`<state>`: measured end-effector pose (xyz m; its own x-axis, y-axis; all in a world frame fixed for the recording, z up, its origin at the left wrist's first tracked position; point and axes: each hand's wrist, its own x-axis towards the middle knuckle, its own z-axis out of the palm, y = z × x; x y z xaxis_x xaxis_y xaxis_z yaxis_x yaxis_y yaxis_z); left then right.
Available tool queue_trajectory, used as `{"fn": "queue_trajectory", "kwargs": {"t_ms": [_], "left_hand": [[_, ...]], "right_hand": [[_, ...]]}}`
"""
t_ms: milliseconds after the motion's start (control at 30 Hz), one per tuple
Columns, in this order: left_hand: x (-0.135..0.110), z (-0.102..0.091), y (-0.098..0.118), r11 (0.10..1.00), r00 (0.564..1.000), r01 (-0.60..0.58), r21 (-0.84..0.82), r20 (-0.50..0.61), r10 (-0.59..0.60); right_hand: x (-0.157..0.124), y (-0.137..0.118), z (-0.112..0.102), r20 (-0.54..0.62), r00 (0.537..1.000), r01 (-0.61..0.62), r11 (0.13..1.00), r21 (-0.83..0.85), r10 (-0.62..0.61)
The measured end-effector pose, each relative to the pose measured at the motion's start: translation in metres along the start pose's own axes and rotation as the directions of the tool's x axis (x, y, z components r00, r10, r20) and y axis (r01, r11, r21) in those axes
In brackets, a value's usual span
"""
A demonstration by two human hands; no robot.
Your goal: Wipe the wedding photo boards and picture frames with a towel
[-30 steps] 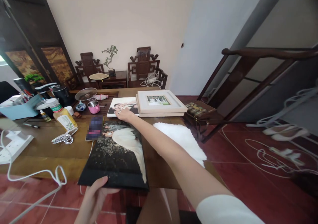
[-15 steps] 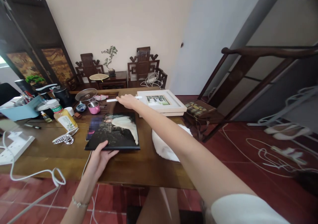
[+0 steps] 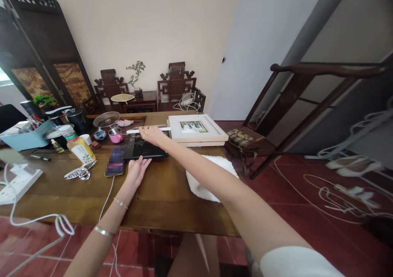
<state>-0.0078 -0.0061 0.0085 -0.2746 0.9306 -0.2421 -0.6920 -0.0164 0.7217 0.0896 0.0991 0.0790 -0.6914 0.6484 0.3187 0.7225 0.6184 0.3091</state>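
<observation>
My left hand (image 3: 138,169) grips the near edge of a dark, thin picture panel (image 3: 147,149), held low over the wooden table (image 3: 166,203). Closed over a long white strip (image 3: 132,132), my right hand (image 3: 151,134) reaches across the panel's far side and hides part of it. I cannot make out whether that strip is a separate bar or the edge of something flat. Right of it lies a pale box frame (image 3: 215,134) with a small photo inside. A phone (image 3: 115,160) on a white cable lies left of the panel.
A pink cup (image 3: 115,135), a yellow-liquid bottle (image 3: 80,146), a silver hair clip (image 3: 81,170) and a white power strip (image 3: 20,182) stand or lie to the left. White fluffy cloth (image 3: 201,182) sits under my right forearm. A dark wooden chair (image 3: 294,92) stands at right.
The dark panel has moved away from me and flattened in view, uncovering the phone. My left hand followed it forward and right. My right hand with the white strip came slightly left and nearer.
</observation>
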Motion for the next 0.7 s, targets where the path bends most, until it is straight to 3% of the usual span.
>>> {"fn": "queue_trajectory", "kwargs": {"t_ms": [367,700], "left_hand": [[0.052,-0.005,-0.006,0.972,0.987,0.149,0.181,-0.081,-0.136],[0.074,-0.004,-0.004,0.934,0.987,0.16,0.318,-0.039,-0.156]], "right_hand": [[-0.032,-0.048,0.031,-0.037,0.999,-0.027,0.999,0.025,0.028],[-0.025,-0.048,0.04,0.013,0.996,-0.089,0.994,0.064,0.088]]}}
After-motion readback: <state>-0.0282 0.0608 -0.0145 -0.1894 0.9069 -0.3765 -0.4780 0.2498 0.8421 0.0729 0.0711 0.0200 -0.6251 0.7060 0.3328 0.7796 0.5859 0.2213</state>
